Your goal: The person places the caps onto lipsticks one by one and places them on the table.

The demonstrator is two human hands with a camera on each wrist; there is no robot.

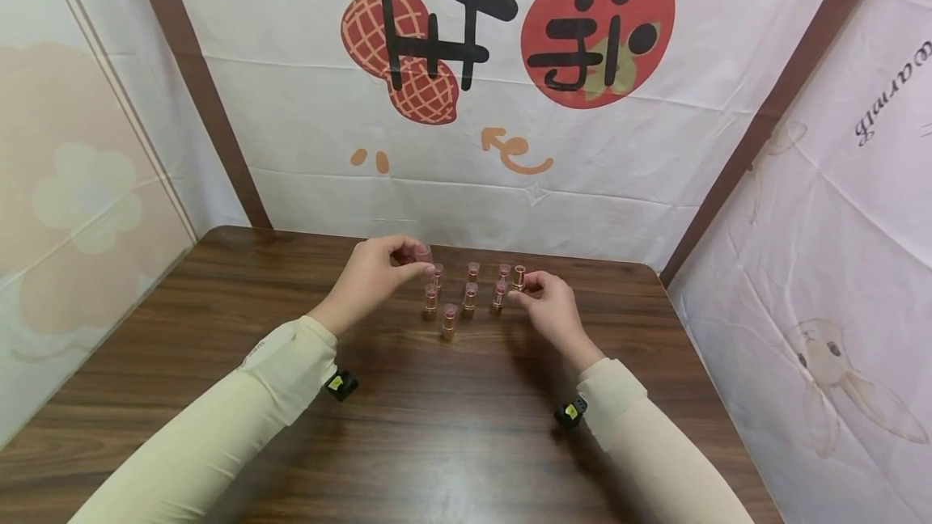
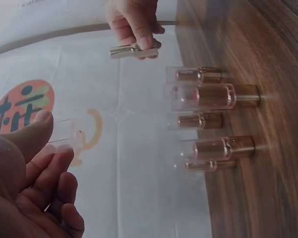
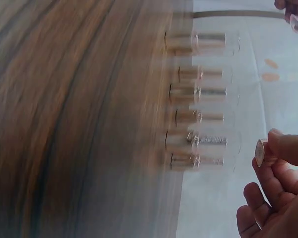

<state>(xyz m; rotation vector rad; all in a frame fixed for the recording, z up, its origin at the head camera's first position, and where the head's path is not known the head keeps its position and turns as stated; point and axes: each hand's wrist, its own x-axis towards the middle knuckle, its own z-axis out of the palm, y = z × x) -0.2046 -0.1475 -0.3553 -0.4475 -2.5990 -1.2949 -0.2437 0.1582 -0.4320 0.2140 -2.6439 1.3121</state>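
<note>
My left hand (image 1: 379,265) pinches a clear lipstick cap (image 2: 67,133) between thumb and fingers, lifted above the table at the left of the group. On the right, my right hand (image 1: 553,306) holds an uncapped gold lipstick tube (image 1: 518,276) by its lower part; the left wrist view shows this tube (image 2: 131,51) raised off the table. Several capped lipsticks stand upright between the hands, with gold bases and clear caps. The nearest lipstick (image 1: 449,322) stands a little in front of the others; another lipstick (image 1: 498,296) is close to my right fingertips.
The lipsticks stand toward the far edge of a dark wood-grain table (image 1: 408,427). Behind it hangs a white printed cloth (image 1: 306,128), and another pale cloth (image 1: 815,265) hangs along the right side. Each wrist wears a small black camera (image 1: 341,385).
</note>
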